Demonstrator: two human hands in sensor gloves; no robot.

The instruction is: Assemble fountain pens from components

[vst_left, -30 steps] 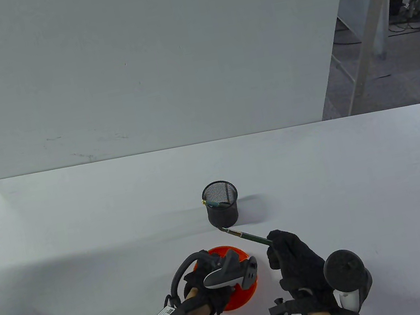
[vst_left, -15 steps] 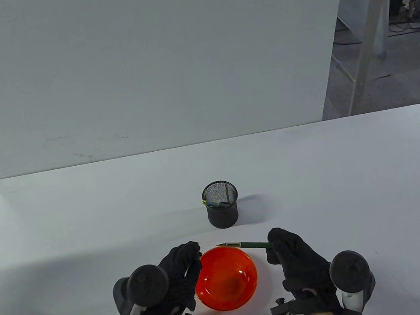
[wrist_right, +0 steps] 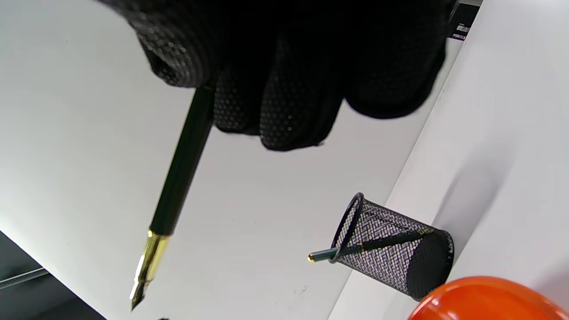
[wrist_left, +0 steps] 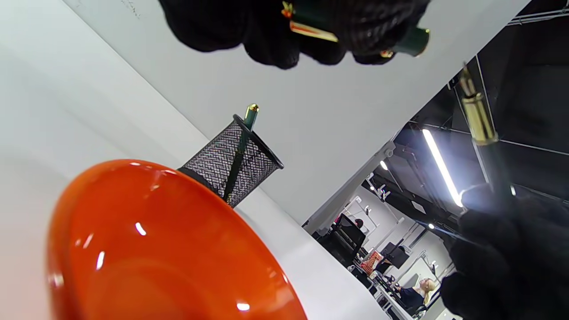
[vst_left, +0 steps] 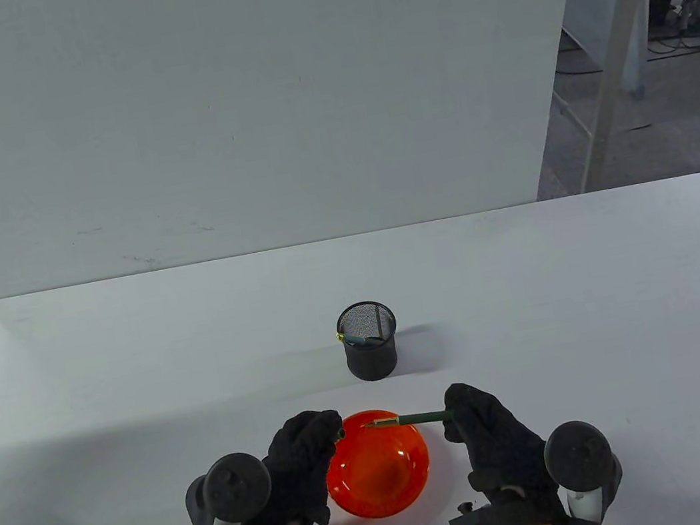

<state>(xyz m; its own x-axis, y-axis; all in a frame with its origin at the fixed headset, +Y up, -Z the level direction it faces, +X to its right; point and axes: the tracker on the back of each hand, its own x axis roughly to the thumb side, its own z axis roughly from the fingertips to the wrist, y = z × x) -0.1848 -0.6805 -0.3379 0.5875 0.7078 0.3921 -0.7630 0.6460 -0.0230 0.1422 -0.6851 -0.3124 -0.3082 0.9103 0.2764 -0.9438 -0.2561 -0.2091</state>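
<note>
Capping step: right hand (vst_left: 489, 438) grips the nibbed pen body (vst_left: 411, 419), left hand (vst_left: 304, 460) the cap (wrist_left: 355, 33); next, align nib with cap mouth

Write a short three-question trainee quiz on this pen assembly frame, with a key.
1. True or false: the pen body in the right hand has its gold nib bare.
2. What does the left hand grip? A) pen cap B) the orange bowl C) nothing
3. Where is the finished pen?

Key:
1. True.
2. A.
3. In the mesh pen cup, leaning on its rim.
</note>
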